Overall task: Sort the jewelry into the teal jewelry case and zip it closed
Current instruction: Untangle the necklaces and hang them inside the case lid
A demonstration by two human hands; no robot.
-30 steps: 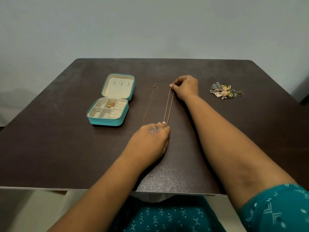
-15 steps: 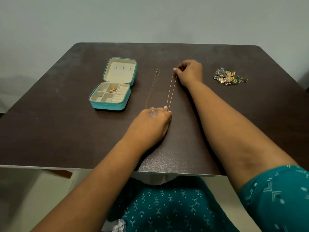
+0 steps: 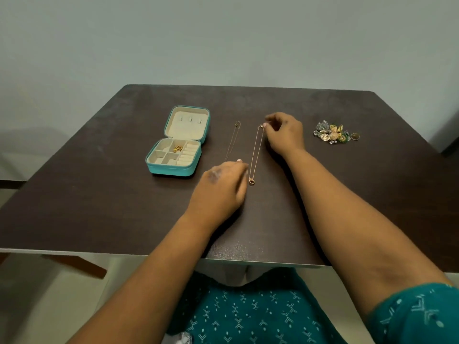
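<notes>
Dark wooden table [image 3: 347, 194] — plain grey-green wall [image 3: 223, 40] behind.

Dark brown table [image 3: 99, 194]: square top, rounded far corners, faint pale scuffs on surface, glittery sheen at near edge. Grey-green wall [image 3: 223, 40] directly behind table, plain. Brown wooden leg [image 3: 74, 264] slants under table, near left corner. Pale floor [image 3: 37, 306] below table, left side. Dark vertical strip [image 3: 450, 142] at far right of table, blurred, unidentifiable.
</notes>
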